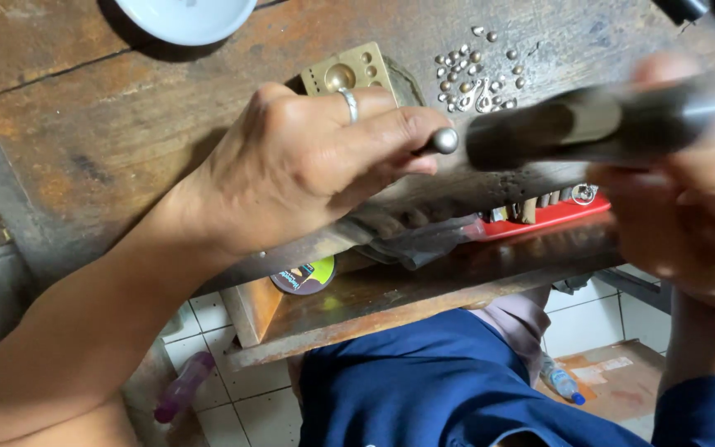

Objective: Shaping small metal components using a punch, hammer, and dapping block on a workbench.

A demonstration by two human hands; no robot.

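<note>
Left hand seen over a worn wooden counter, fingers curled and pinched on a thin steel punch with a rounded head; head of the punch protruding past the fingertips. Plain ring noted on one finger of that hand. Right hand blurred, closed around a dark hammer; hammer face found just beside the punch head, contact not resolvable through the blur.

Behind the left hand, partly hidden by it: brass dapping block with round hollows of several sizes, lying flat on the counter. To the right of the block, a loose scatter of small silvery metal pieces, some domed, some drop-shaped, resting on the wood. White bowl cut off at the top edge, well apart from the block.

Below the counter's front edge: lower wooden shelf carrying a red tray with tool ends standing in it, and a small round tin with a coloured lid. Blue clothing filling the lower middle. On the tiled floor, a purple bottle lying at left and a clear bottle with a blue cap at right.
</note>
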